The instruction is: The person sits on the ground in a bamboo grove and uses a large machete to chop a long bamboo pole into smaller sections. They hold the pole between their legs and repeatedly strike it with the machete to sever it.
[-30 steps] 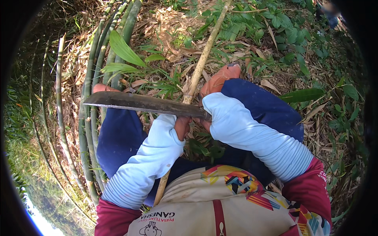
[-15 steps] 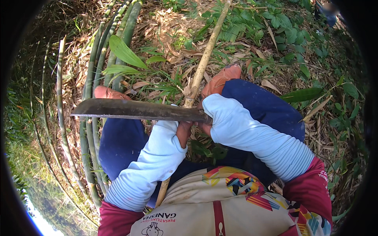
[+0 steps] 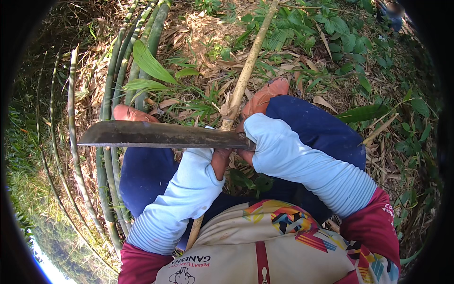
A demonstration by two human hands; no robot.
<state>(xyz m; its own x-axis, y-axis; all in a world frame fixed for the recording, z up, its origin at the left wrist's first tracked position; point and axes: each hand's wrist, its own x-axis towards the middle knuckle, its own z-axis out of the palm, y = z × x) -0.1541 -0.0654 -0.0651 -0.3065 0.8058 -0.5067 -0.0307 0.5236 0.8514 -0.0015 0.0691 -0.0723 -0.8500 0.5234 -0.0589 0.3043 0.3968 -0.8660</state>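
Observation:
My right hand is wrapped round the handle end of a machete. The broad dark blade points left and lies across a pale, dry bamboo pole. Below the blade, my left hand grips the pole, its fingers partly hidden by the blade and the light blue sleeve. The pole slants from the far ground down between my legs, and its lower end shows by my left forearm. A rough node with splintered bits sits just beyond the blade.
Several long green bamboo stalks lie along my left side. My feet rest either side of the pole, on dry leaves. Leafy plants grow at the far right, where a person is partly seen.
The machete's blade has tilted, its tip shifting slightly left and lower, with more of its flat side showing. My hands and the pole stay nearly in place.

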